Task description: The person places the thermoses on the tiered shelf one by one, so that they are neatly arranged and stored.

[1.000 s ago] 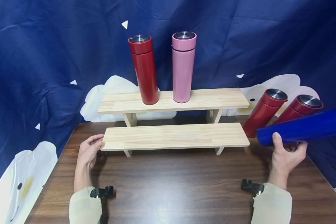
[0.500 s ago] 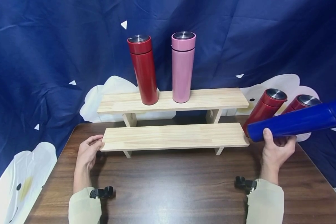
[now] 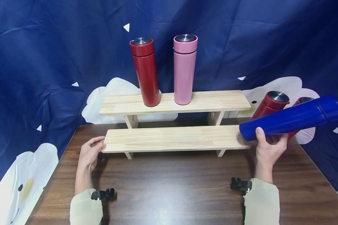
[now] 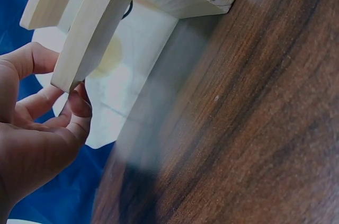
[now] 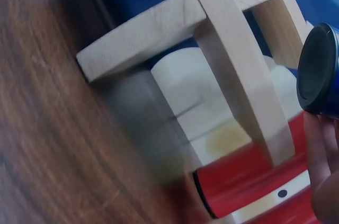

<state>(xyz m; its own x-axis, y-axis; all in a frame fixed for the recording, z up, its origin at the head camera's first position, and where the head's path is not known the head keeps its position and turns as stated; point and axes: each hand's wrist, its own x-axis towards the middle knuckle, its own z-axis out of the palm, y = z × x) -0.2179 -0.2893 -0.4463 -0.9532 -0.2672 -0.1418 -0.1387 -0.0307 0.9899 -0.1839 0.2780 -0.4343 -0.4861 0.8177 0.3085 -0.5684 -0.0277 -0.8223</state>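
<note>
Backdrop cloth (image 3: 59, 47): dark blue with white shapes, hung behind the desk (image 3: 169, 187).
Left hand (image 3: 89, 153): near the desk's left edge; thumb and curled fingers pinched the left end of the lower shelf (image 3: 169, 137).
Lower shelf: pale wood, on short legs, mid-desk, long side roughly along the desk's far edge.
Upper shelf (image 3: 219, 99): same wood, behind the lower one and raised above it.
Dark red bottle (image 3: 146, 75): upright on the upper shelf, left of its middle; silver-topped lid.
Pink bottle (image 3: 185, 75): upright on the same shelf, just right of the red, a gap between them.
Right hand (image 3: 268, 150): gripped the blue bottle (image 3: 295, 117) near its base, thumb on the near side, fingers beneath.
Blue bottle: in the air, tilted, base over the lower shelf's right end, cap end up toward the right.
Two red bottles (image 3: 268, 104): near the desk's far right corner, the left one close by the shelf ends; both partly hidden behind the blue one in the head view.
</note>
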